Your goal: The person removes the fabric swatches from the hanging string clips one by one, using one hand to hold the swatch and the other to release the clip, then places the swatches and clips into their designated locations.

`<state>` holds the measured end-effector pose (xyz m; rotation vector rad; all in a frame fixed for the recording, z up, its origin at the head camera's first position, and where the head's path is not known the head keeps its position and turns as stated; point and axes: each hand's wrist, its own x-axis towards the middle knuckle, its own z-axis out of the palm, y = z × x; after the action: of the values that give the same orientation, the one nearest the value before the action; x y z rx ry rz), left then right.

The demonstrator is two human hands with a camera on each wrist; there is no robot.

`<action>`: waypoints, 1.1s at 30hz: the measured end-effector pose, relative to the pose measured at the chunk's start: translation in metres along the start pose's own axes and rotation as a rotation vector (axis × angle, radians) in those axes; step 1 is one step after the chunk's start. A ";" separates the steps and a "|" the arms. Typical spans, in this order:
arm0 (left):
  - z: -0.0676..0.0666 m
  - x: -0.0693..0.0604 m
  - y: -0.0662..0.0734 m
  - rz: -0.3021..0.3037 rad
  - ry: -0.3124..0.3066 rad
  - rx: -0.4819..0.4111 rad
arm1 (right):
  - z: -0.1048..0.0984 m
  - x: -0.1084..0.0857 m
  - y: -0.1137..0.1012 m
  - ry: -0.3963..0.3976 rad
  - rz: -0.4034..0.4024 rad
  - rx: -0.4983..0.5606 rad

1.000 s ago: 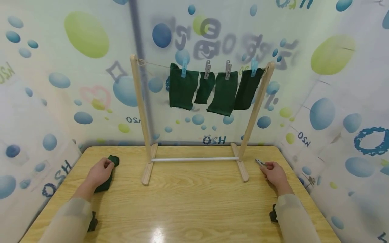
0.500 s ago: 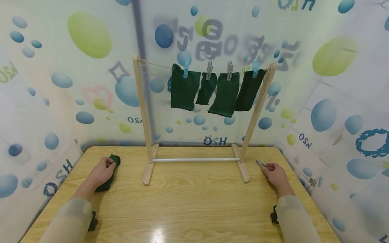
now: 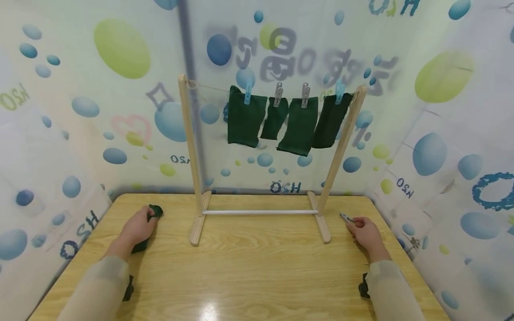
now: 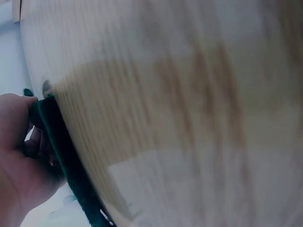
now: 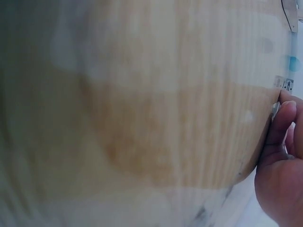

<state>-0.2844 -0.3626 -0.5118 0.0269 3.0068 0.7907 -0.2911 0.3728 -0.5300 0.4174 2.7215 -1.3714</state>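
Observation:
At the left of the table, my left hand [image 3: 138, 226] pinches a dark green cloth [image 3: 156, 211] near its far end; part of the cloth hangs below the hand. The left wrist view shows the same green cloth [image 4: 64, 146] running down beside the fingers. On the right, my right hand [image 3: 366, 232] holds a small grey clothespin [image 3: 346, 218] between thumb and fingers, low over the table. Between the hands, farther back, stands a wooden drying rack [image 3: 192, 151] with a string line [image 3: 214, 88] across its top.
Several green cloths [image 3: 246, 120] hang from the line by blue and grey clothespins [image 3: 306, 95], mostly toward the right post. A pale bar [image 3: 261, 212] joins the rack's feet. Patterned sheets [image 3: 257, 169] enclose the wooden table [image 3: 261, 276] at the back and sides.
My left hand has moved slightly right with the green cloth, whose lower part has drawn in behind the hand. My right hand stays nearly still with the clothespin. The head view has shifted a little.

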 end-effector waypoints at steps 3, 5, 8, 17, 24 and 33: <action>0.000 0.001 0.002 -0.012 -0.002 -0.010 | -0.001 0.001 0.002 0.005 -0.010 0.000; 0.000 0.001 0.003 -0.014 -0.010 -0.013 | -0.002 0.001 0.002 0.005 -0.013 0.002; -0.001 0.000 0.004 -0.009 -0.034 -0.019 | -0.002 0.001 0.002 0.001 -0.013 0.006; -0.010 0.000 -0.005 0.056 -0.084 -0.121 | -0.003 0.003 -0.001 0.000 -0.005 0.008; -0.025 -0.004 -0.017 0.058 -0.150 -0.224 | -0.003 0.004 -0.002 -0.012 -0.015 -0.004; -0.027 -0.015 -0.024 0.166 -0.133 -0.030 | -0.002 0.001 -0.003 -0.007 -0.006 -0.015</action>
<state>-0.2709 -0.3970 -0.4994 0.3192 2.8940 0.8113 -0.2930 0.3733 -0.5267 0.4036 2.7275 -1.3508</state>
